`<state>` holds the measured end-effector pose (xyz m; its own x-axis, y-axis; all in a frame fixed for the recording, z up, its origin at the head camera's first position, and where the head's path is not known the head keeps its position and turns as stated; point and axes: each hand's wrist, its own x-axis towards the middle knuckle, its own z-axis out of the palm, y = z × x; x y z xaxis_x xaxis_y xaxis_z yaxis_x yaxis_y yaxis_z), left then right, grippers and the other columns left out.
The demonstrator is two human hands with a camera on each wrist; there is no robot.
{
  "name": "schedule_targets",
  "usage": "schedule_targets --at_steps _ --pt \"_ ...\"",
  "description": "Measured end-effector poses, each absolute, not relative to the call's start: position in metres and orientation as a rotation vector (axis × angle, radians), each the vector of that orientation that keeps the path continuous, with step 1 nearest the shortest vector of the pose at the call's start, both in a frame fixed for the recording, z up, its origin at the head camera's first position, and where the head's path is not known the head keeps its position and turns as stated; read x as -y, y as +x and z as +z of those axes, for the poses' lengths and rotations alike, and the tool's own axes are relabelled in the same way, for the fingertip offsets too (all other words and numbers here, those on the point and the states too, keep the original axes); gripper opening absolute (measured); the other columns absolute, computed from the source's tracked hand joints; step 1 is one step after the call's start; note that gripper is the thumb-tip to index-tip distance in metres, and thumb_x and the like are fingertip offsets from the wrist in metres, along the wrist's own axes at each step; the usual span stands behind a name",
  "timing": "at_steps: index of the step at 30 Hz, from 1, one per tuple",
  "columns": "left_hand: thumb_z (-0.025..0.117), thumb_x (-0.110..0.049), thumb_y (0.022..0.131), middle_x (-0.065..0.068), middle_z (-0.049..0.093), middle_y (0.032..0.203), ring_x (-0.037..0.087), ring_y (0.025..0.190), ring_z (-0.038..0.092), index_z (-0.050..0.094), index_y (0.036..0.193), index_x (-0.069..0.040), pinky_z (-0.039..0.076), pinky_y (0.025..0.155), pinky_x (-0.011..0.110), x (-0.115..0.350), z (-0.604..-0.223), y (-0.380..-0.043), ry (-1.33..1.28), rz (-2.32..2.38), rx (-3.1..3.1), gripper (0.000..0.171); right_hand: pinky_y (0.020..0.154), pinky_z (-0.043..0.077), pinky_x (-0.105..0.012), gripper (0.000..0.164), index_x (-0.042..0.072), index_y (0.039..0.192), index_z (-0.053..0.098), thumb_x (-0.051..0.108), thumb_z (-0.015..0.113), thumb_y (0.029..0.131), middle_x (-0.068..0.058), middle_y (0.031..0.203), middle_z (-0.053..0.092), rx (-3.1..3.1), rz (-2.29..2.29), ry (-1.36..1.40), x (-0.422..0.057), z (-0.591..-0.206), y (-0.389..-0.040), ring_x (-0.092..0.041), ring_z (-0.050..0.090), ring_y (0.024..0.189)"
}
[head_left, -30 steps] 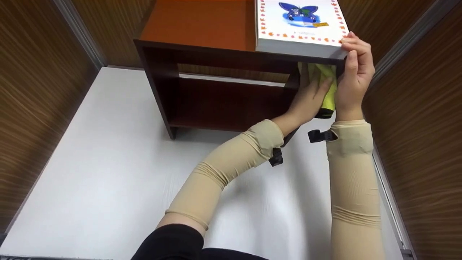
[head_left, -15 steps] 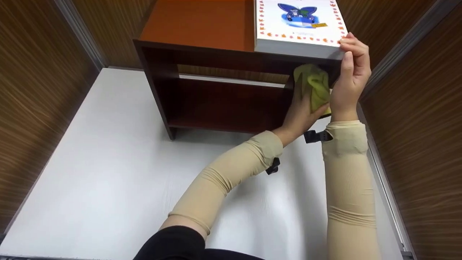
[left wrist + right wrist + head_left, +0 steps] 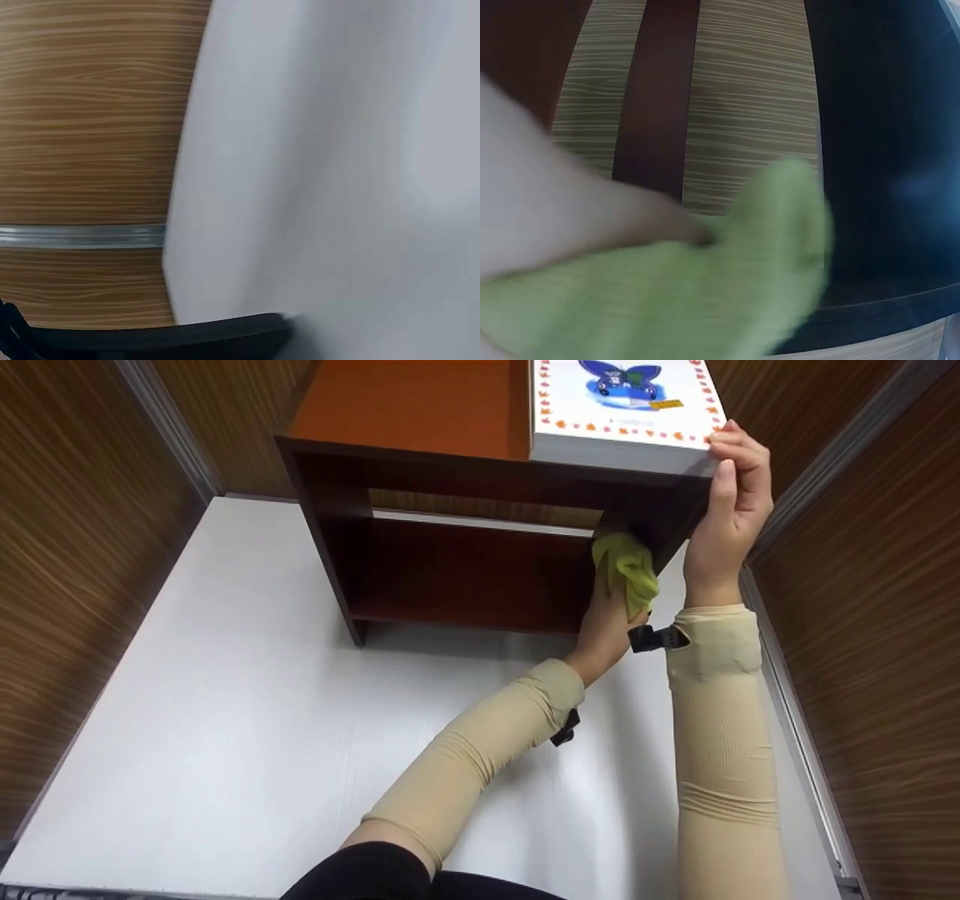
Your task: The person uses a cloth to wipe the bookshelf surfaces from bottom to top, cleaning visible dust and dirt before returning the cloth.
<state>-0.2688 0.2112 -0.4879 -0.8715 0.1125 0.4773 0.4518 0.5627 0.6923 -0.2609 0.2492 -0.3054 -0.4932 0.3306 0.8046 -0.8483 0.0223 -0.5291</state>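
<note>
My left hand (image 3: 604, 626) grips a yellow-green cloth (image 3: 626, 566), bunched over its fingers, low against the inner face of a small dark brown shelf's (image 3: 409, 405) right side panel. The right wrist view shows this cloth (image 3: 765, 262) and hand blurred beside the dark panel (image 3: 892, 150). At the top right corner of the shelf, my right hand (image 3: 731, 517) holds on, its fingers bent over the corner and its thumb at the front. Its fingertips lie at the corner of a thick white book (image 3: 630, 416) with a blue butterfly on the cover.
The shelf stands on a white table (image 3: 247, 720), its lower board (image 3: 472, 577) bare. Its back is partly open, showing the wood-patterned wall behind. Similar walls rise left (image 3: 82, 547) and right (image 3: 862, 622). The left wrist view takes in the table (image 3: 337, 187) and a wall (image 3: 90, 112).
My left hand has drawn the cloth down and a little left, from the panel's upper part toward the lower board. The right hand has stayed at the corner.
</note>
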Motion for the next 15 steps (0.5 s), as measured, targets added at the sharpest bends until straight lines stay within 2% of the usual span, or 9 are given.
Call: schedule_targets --at_steps 10,15 --pt "0.062 -0.018 0.088 0.022 0.027 0.144 0.028 0.124 0.043 0.028 0.14 0.002 0.038 0.097 0.022 -0.207 -0.495 -0.266 -0.488 -1.104 2.463 0.065 0.106 0.027 -0.035 0.026 -0.009 0.088 0.061 -0.012 0.036 0.086 -0.016 0.098 0.058 1.373 1.618 0.565 -0.249 -0.301 -0.26 -0.031 0.047 0.115" --pt "0.069 -0.027 0.084 0.021 0.027 0.143 0.024 0.127 0.039 0.023 0.142 0.001 0.03 0.102 0.02 -0.197 -0.486 -0.273 -0.595 -1.376 2.484 0.08 0.106 0.027 -0.036 0.025 -0.009 0.088 0.061 -0.011 0.037 0.086 -0.014 0.097 0.059 1.388 1.608 0.562 -0.248 -0.302 -0.259 -0.031 0.047 0.115"
